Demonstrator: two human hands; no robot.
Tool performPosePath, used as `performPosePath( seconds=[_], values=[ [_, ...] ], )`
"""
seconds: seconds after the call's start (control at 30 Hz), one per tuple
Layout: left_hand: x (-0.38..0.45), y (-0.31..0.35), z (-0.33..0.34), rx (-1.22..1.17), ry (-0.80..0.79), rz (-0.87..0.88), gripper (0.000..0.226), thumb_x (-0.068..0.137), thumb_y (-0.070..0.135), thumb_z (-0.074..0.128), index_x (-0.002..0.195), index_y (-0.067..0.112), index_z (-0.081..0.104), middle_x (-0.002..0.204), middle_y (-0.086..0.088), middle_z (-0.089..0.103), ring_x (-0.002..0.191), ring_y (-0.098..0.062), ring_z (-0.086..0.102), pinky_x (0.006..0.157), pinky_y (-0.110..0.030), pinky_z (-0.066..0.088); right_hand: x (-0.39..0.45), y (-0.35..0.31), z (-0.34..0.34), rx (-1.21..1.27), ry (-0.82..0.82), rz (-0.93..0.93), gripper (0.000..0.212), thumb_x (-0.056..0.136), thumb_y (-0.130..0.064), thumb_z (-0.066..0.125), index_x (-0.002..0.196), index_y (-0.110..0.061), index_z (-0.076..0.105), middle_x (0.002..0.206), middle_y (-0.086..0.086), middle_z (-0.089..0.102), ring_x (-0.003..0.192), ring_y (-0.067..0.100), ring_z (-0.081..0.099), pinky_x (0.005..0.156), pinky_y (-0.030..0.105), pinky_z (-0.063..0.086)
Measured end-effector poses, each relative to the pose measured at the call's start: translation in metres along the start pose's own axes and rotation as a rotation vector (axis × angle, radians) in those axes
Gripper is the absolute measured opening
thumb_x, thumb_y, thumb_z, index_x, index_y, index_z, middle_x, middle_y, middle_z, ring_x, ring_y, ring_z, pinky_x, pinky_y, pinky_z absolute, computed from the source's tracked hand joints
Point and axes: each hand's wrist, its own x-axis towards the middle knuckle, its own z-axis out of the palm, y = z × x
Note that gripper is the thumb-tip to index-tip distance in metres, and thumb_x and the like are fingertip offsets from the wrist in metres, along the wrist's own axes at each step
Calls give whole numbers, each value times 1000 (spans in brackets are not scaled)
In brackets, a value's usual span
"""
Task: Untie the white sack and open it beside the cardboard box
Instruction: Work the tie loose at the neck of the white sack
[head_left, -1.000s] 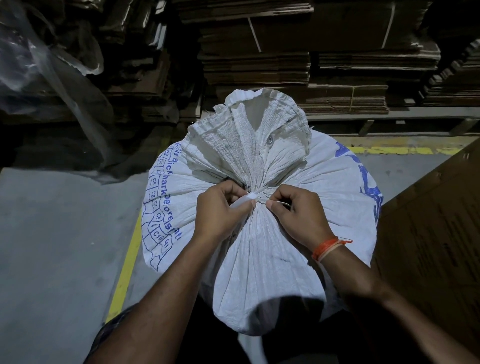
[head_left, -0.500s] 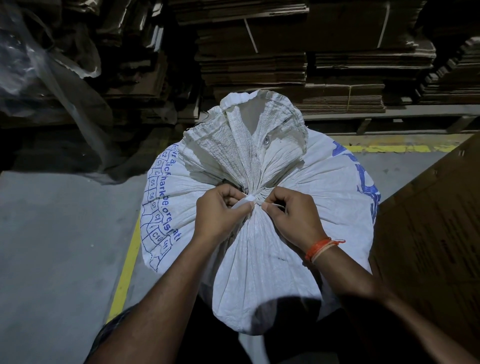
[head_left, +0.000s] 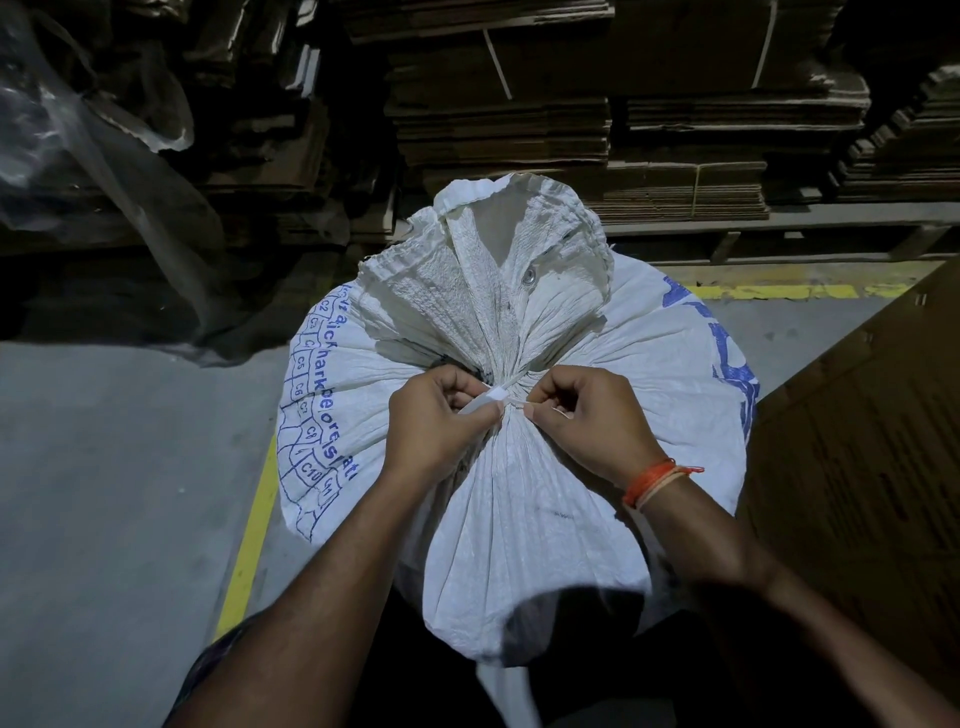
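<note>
A full white woven sack (head_left: 524, 509) with blue print stands upright on the floor in front of me. Its neck is bunched and bound by a white tie (head_left: 493, 397), and the loose mouth fans out above the knot. My left hand (head_left: 436, 431) pinches a flat white end of the tie just left of the knot. My right hand (head_left: 587, 421), with an orange thread on the wrist, pinches the tie on the knot's right side. The brown cardboard box (head_left: 872, 447) stands directly right of the sack, touching it.
Stacks of flattened cardboard (head_left: 597, 104) on a pallet fill the back. Clear plastic sheeting (head_left: 78, 135) hangs at the far left. Yellow floor lines (head_left: 249, 540) run left of the sack and behind it. Grey concrete floor (head_left: 104, 493) lies to the left.
Both hands have stayed at the knot with only small finger shifts. The tie remains wound around the neck. The view has drifted slightly.
</note>
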Motion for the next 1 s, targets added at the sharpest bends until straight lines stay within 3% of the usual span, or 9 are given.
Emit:
performPosePath(
  seconds=[0.37,0.63,0.77,1.0],
  values=[
    [-1,3,0,20,26,17,21,62,31,83,76,17,75,63,4,73,57,-5,63,60,-27,54,-3,2,9,-37,56,-8,9,83,-23,80,76,-20,75,68,-11,70,64,2,60,61,17,43],
    [-1,3,0,23,29,5,21,62,28,84,76,15,75,60,6,70,55,-5,61,58,-26,52,-3,1,10,-47,58,5,10,84,-23,80,76,-20,75,67,-12,69,63,0,59,60,13,40],
    [0,2,0,26,25,-4,15,70,17,88,77,14,75,57,8,67,52,-1,58,55,-21,48,-2,1,10,-53,54,9,9,84,-24,80,77,-20,76,67,-13,69,63,-2,59,60,12,39],
    [-2,4,-1,14,-7,-1,15,70,18,87,76,14,74,58,3,69,55,-7,59,58,-26,49,-3,0,11,-63,52,3,10,84,-26,80,77,-20,76,68,-12,70,64,0,60,60,13,41]
  ],
)
